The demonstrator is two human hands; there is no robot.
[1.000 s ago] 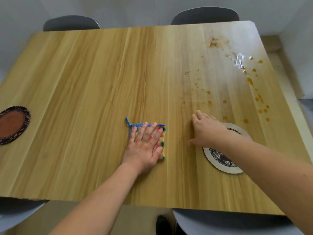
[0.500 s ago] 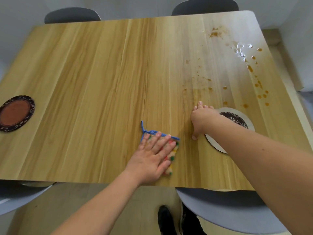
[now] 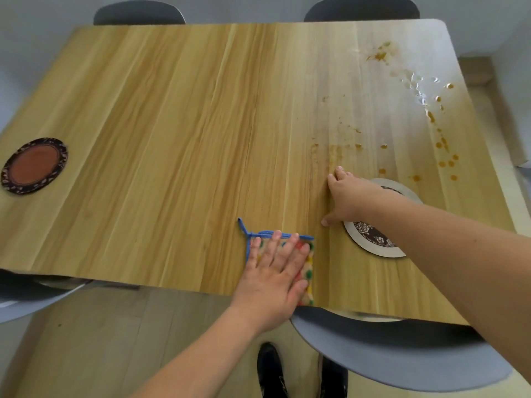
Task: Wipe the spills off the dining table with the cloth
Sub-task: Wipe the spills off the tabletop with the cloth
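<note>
My left hand (image 3: 274,271) lies flat, fingers straight, pressing the blue-edged, dotted square cloth (image 3: 308,264), which I have dragged back to the near edge of the pale wooden dining table (image 3: 172,124). My right hand (image 3: 349,201), fingers straight, braces beside the round patterned coaster (image 3: 373,239). The orange spills (image 3: 444,162) far right remain untouched, so most wiping is ahead.

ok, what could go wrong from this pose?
1. The cloth under the flat left hand sits at the table's near edge; another pull toward the person could drag it off.
2. The orange spills lie far right, well away from the cloth, so they may be missed.
3. The right hand rests partly over the patterned plate; leaning on it could shift the plate.
</note>
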